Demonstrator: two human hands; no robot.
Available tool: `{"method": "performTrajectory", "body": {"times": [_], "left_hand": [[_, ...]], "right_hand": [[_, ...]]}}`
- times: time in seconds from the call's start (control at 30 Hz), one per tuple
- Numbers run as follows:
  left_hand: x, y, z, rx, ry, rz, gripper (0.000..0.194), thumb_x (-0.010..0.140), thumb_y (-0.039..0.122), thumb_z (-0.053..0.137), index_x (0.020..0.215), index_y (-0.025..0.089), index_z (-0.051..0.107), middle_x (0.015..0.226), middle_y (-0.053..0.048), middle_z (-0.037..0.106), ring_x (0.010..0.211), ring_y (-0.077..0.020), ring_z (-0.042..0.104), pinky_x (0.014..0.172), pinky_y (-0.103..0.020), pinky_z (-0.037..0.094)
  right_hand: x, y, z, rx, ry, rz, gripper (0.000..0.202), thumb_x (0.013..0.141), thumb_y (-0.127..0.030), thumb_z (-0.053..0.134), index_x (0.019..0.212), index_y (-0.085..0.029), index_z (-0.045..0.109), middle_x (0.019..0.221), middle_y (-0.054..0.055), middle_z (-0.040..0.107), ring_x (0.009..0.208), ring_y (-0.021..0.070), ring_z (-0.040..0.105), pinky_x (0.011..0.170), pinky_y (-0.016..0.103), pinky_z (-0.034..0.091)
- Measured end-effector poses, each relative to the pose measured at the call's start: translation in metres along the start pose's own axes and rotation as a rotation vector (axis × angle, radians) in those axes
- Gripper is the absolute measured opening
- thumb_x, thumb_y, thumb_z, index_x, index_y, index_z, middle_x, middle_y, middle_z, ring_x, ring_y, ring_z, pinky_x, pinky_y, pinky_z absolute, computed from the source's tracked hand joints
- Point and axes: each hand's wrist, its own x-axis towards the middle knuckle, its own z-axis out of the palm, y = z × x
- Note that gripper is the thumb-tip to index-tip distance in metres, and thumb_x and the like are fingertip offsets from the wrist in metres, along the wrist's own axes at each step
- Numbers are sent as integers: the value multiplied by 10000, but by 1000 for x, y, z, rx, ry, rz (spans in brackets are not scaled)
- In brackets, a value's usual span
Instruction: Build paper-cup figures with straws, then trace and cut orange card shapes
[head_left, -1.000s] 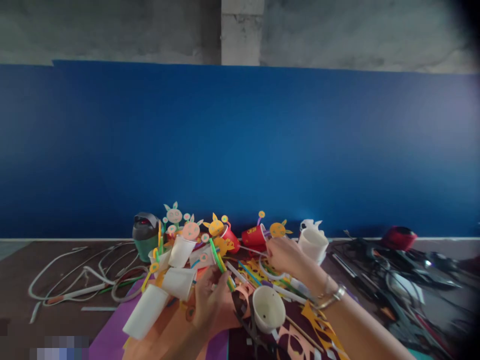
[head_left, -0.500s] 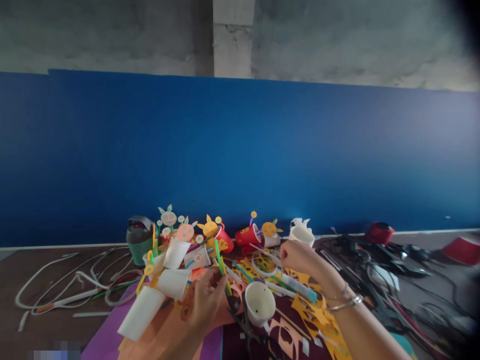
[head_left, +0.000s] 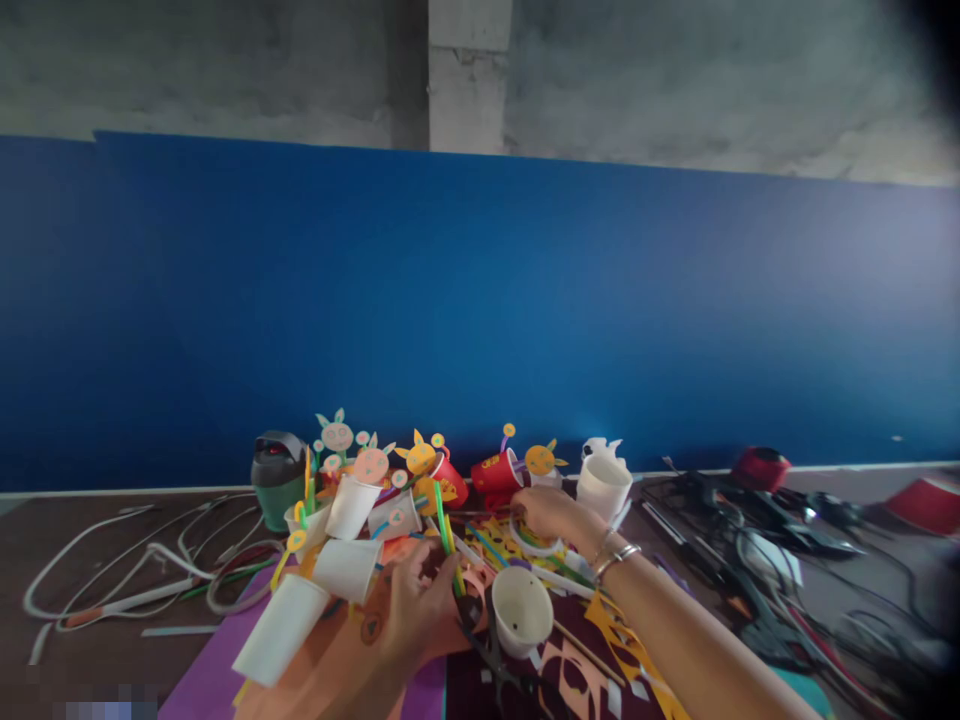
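Observation:
My left hand pinches a green drinking straw and a yellow one beside it, both roughly upright. My right hand, a bracelet at its wrist, reaches over the middle of the pile with its fingers curled down. Its fingertips are near a white ring, and whatever they grip is hidden. Between my hands stands a white paper cup, with small dark holes visible inside. Black scissors lie beside that cup.
White paper cups lie on their sides at left. Paper animal faces, red cups and another white cup line the blue partition. Yellow paper scraps cover the mat. Cables and a black glue gun lie at right.
My right hand has moved left and slightly forward, from in front of the back white cup to above the white ring. My left hand stays nearly still with the straws.

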Motion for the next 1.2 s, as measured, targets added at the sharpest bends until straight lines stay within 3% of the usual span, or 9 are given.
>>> {"method": "performTrajectory", "body": {"times": [0.3, 0.67, 1.0, 1.2], "left_hand": [[0, -3, -1, 7, 8, 12, 191, 815, 326, 609, 863, 153, 673, 747, -47, 692, 726, -205, 638, 659, -274, 484], [0, 0, -1, 22, -4, 1, 200, 832, 342, 588, 815, 152, 649, 714, -36, 667, 681, -186, 609, 622, -263, 456], [-1, 7, 0, -23, -21, -11, 181, 823, 320, 596, 822, 148, 655, 746, -37, 674, 729, -192, 616, 669, -268, 465], [-1, -3, 6, -24, -65, -84, 135, 739, 277, 650, 744, 144, 670, 703, -34, 679, 665, -182, 614, 608, -255, 465]], "right_hand": [[16, 5, 12, -82, -38, 8, 375, 740, -51, 533, 1053, -177, 696, 981, 142, 728, 889, 268, 678, 673, 273, 455], [12, 19, 0, -27, 13, 19, 497, 756, -17, 449, 1163, -227, 641, 1132, 99, 689, 1005, 240, 651, 776, 277, 463], [7, 10, 13, 44, -107, -11, 428, 704, -38, 540, 1059, -209, 707, 1006, 132, 727, 889, 281, 680, 688, 306, 484], [3, -8, 4, 192, -50, -64, 418, 783, -82, 456, 1133, -175, 665, 1132, 136, 671, 1014, 255, 615, 820, 318, 445]]}}
